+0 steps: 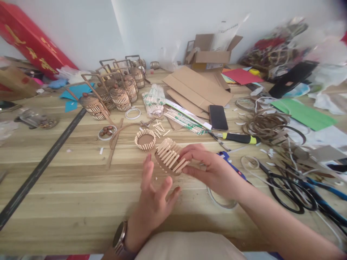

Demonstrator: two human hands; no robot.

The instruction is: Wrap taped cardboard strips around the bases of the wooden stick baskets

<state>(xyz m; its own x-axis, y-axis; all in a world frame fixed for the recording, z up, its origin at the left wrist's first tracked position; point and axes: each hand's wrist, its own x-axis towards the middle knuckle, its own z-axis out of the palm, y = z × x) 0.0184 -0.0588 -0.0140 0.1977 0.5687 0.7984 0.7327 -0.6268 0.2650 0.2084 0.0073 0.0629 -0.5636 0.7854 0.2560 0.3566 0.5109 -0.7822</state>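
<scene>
Left hand [152,203] spread wide, just below-left of tilted stick basket [168,156]; right hand [215,172] in from right, thumb and fingers pinching basket's right edge. Basket's inside mostly hidden, blue tool [235,167] partly covered by right hand. Around: shallow stick ring [145,147], phone [218,117], scissors [271,176].

Wood-grained bench [81,202], black strip [46,164] slanting across left side. On it: low slatted ring [145,147] near middle, short loose sticks [158,126] just beside; phone [218,117] flat, black-yellow tool [239,138] near it; black-handled scissors [271,176] at right.
</scene>
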